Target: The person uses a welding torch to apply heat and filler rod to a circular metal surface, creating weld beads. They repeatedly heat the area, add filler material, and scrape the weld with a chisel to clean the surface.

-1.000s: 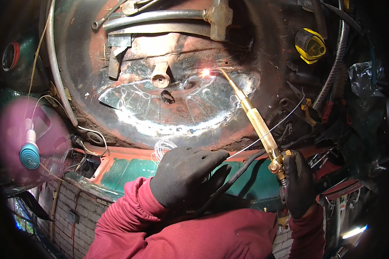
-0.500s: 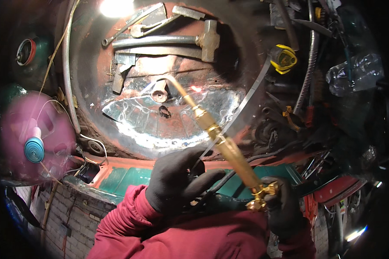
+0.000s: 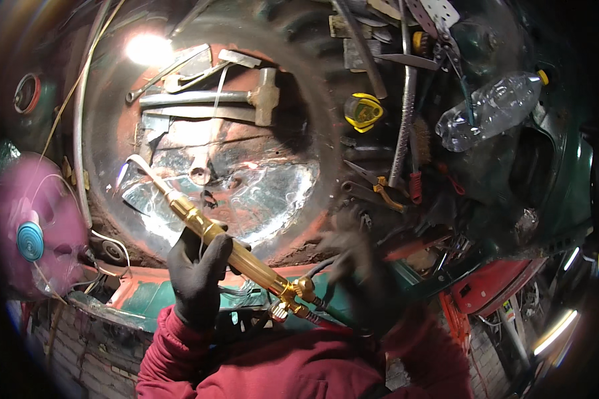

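A brass gas torch [image 3: 236, 261] slants across the front, its bent tip pointing up and left. A small bright streak, perhaps a flame, shows by the tip. My left hand [image 3: 198, 276], in a dark glove, is wrapped round the torch body. A thin pale rod [image 3: 217, 100] runs up from beside that hand. Right of the torch's valves, my gloved right hand [image 3: 363, 276] is smeared by motion and its fingers cannot be read. Green and red hoses leave the torch's lower end. Beyond lies a round metal well with a patch [image 3: 273, 193] edged by bright bare metal.
A sledgehammer [image 3: 266, 96] and other tools lie in the well. To its right are a yellow tape measure [image 3: 363, 112], yellow-handled pliers [image 3: 385, 193] and a plastic bottle [image 3: 492, 110]. A pink respirator part with a blue disc [image 3: 30, 241] sits at left.
My left hand has taken hold of the torch body. My right hand has left the valves and moves beside them. The torch tip has swung left, and the whole view has shifted.
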The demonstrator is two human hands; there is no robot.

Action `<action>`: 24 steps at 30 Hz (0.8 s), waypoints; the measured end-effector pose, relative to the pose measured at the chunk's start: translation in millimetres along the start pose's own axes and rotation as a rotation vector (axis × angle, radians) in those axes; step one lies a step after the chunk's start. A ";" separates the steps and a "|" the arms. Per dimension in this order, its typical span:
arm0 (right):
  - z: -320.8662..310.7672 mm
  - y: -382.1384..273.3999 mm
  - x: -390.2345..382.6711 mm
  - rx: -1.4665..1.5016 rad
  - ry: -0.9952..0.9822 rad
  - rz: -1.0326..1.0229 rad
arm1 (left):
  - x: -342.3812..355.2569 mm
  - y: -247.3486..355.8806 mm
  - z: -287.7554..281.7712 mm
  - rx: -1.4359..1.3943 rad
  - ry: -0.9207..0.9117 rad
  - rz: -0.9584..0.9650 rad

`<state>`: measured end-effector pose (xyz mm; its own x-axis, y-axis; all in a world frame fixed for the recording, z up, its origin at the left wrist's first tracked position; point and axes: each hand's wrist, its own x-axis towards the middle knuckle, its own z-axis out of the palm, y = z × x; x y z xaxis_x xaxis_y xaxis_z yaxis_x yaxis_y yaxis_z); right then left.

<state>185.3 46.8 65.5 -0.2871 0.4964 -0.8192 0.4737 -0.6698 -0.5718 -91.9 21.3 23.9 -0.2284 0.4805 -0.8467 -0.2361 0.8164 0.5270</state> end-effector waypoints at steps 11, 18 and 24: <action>-156.4 84.0 161.0 -0.924 0.833 -0.226 | 1.4 2.2 3.0 -0.079 -0.039 -0.045; -127.3 36.2 124.9 -0.520 0.900 -0.218 | 0.7 1.0 -2.0 0.014 -0.001 -0.069; -50.5 49.9 77.9 -0.515 0.212 -0.194 | -3.0 4.2 3.8 0.020 0.049 -0.061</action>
<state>228.6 80.0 -24.7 -0.2611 0.7179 -0.6453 0.7876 -0.2281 -0.5724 -88.6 24.5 28.4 -0.2600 0.4140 -0.8724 -0.2321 0.8502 0.4726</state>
